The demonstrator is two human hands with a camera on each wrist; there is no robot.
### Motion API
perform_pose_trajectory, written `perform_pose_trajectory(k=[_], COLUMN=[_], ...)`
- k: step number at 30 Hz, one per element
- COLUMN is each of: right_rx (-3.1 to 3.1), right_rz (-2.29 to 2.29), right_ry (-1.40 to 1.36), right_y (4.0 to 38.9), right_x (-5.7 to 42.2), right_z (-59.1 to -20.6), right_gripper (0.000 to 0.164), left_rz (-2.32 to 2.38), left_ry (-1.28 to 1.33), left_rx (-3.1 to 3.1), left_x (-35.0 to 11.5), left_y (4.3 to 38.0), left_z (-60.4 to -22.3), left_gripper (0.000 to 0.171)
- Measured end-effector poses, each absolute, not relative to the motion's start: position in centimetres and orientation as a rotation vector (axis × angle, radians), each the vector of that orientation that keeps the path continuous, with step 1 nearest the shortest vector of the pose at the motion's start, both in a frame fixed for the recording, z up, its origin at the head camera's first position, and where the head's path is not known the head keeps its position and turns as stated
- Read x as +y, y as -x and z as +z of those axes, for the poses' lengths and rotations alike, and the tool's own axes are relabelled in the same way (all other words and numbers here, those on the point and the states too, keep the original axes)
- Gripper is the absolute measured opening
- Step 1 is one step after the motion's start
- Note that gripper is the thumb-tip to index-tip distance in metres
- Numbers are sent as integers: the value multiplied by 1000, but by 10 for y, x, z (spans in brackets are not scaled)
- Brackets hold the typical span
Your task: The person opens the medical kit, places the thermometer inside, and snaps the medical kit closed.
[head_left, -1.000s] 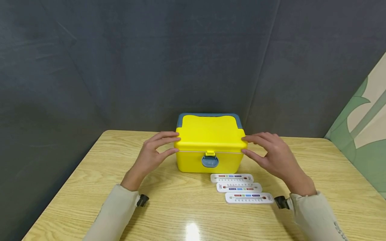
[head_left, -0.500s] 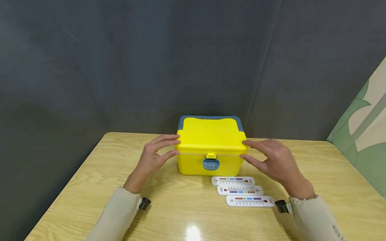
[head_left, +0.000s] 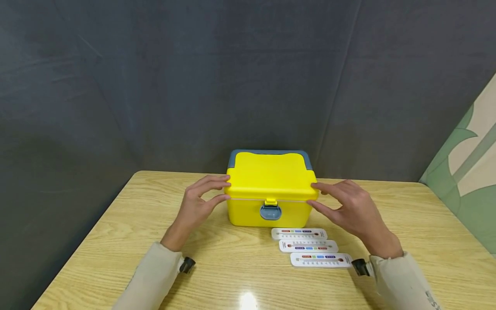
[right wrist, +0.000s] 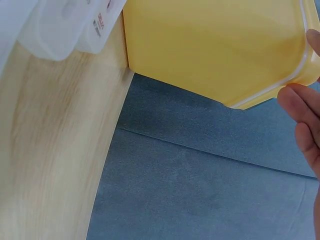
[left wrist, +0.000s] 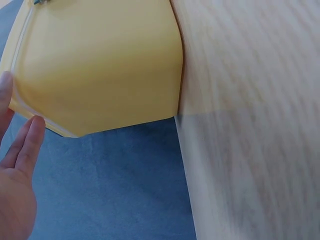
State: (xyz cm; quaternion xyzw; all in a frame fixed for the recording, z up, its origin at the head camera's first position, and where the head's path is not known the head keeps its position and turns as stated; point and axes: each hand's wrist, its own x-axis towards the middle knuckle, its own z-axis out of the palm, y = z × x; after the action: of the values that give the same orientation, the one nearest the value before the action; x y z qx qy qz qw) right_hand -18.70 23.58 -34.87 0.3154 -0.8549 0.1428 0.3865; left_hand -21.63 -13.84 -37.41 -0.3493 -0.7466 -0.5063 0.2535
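A yellow box [head_left: 271,176] with a blue-grey handle and a lowered front latch [head_left: 271,212] stands near the back of the table, its lid down. My left hand [head_left: 196,204] is at its left front corner, fingertips against the lid's side and thumb by the seam. Mirroring it, my right hand [head_left: 354,209] touches the right front corner, thumb tip on the front just below the lid. The fingers of both hands are extended and relaxed. Both wrist views show fingertips [left wrist: 36,125] right at the lid's rim, beside the white seam [right wrist: 280,85].
In front of the box, to its right, three white thermometer cards [head_left: 320,260] lie in a staggered stack of rows. The wooden table [head_left: 217,275] ends at a dark cloth backdrop [head_left: 248,77]. At the far right hangs a green leaf-patterned panel [head_left: 465,172].
The whole scene sits slightly lower in the head view. My right thumb has shifted a little inward along the box front. Box, cards and left hand otherwise look the same.
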Motion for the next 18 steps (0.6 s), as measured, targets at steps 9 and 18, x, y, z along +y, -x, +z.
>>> perform_pose_trajectory(k=[9, 18], right_rx=[-2127, -2130], right_rz=[383, 386], right_ry=[-843, -842], right_y=[183, 180], right_x=[238, 241], right_z=[-342, -339], right_gripper=[66, 65], left_rz=[-1409, -1417], left_ry=[951, 1013], left_rx=[-2028, -1991], left_x=[-136, -135], left_y=[213, 216], left_z=[-370, -368], left_gripper=[34, 35])
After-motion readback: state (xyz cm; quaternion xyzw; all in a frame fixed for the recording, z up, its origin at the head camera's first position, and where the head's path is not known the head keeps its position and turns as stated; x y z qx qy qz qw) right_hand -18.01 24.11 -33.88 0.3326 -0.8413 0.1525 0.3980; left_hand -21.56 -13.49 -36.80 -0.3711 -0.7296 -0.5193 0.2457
